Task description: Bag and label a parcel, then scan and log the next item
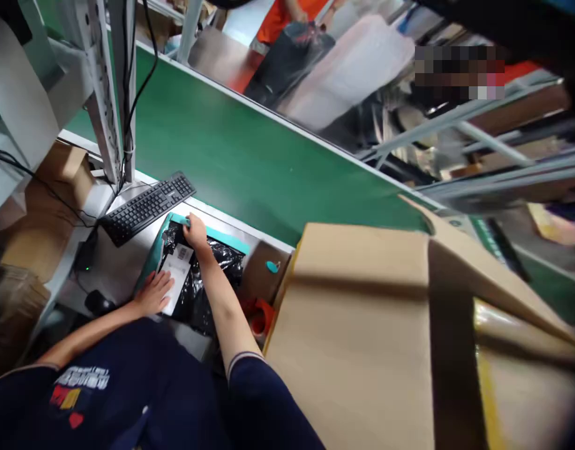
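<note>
A black plastic mailing bag (227,257) with teal edges lies on the bench in front of me. It carries a white shipping label (179,275) with printed codes. Flat across the label's lower left side rests my left hand (156,292), fingers outstretched and holding nothing. My right hand (196,231) is closed at the bag's far edge, on its teal strip; the fingertips are partly hidden. The right forearm crosses over the bag and covers some of it.
Beyond the bag are a black keyboard (149,206) and a green conveyor belt (250,162); a mouse (99,302) sits at left. A large cardboard box (357,337) stands close on my right, near an orange tape roll (259,319). Across the belt, a person in orange handles a black bundle (287,62).
</note>
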Motion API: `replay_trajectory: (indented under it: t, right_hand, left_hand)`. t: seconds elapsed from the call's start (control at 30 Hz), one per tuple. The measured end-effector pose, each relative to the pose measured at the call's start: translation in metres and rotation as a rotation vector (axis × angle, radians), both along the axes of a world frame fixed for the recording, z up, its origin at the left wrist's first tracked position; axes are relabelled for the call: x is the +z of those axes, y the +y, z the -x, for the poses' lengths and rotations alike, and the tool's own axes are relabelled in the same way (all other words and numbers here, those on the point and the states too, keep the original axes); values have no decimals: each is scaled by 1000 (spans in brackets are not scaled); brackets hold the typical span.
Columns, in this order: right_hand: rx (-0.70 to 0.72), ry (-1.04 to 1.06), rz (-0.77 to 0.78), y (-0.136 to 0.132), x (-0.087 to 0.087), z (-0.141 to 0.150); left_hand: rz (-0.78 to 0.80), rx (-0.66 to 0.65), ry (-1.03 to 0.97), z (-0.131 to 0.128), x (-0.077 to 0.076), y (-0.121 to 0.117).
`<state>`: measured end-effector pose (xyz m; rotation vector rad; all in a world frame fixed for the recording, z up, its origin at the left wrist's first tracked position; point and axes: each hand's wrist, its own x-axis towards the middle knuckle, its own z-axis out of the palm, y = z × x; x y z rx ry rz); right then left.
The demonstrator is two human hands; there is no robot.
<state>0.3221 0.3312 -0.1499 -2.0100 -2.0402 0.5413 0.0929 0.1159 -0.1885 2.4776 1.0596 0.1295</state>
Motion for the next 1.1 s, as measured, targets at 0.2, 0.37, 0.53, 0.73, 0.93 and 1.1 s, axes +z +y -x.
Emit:
replay_trajectory:
  t: [0.2,0.37,0.53,0.73,0.93,1.1]
  right_hand:
    - [60,-86,84,117,-12,-25]
    - [521,-312,188,181,-9,-37]
    - [867,-371,124,216,-8,-12]
    - [874,-372,72,192,-5,-15]
    - [614,-224,78,143,-2,-41]
    - [261,-29,6,90,-11,-73]
  left_hand:
    - [101,2,-6,-10,-6,-8]
    - [77,24,-12,-16,-12,-15]
    - [-11,44,-31,-21,-23,-25]
    - [65,72,-34,-20,-9,-25]
    - [113,125,-63,-16,7,-22]
    - [82,120,-65,-13,6,-24]
